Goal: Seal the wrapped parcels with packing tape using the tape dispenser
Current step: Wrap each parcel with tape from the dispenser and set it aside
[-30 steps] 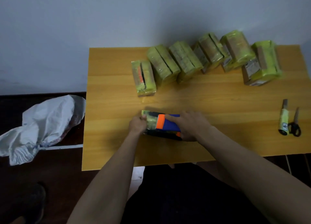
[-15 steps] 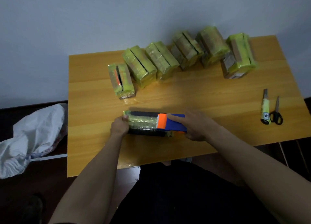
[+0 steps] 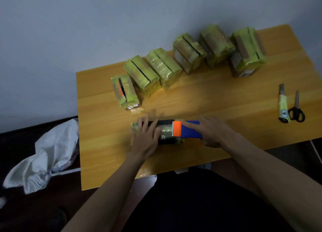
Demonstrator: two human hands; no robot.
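A long dark parcel [image 3: 165,133] wrapped in yellowish film lies near the front of the wooden table [image 3: 209,99]. My left hand [image 3: 145,136] rests flat on its left half, fingers spread and blurred. My right hand [image 3: 211,131] grips the blue tape dispenser [image 3: 189,131], whose orange blade end sits on the parcel's right part. Several other yellow-green wrapped parcels [image 3: 190,53] stand in a row along the table's back edge.
A yellow utility knife [image 3: 283,103] and black-handled scissors [image 3: 296,108] lie at the table's right side. A crumpled white bag [image 3: 43,157] sits on a dark surface left of the table. A pale wall stands behind.
My left hand has gone from gripping the parcel's left end to lying flat on its top. The dispenser has slid right along the parcel. The camera view has shifted and tilted.
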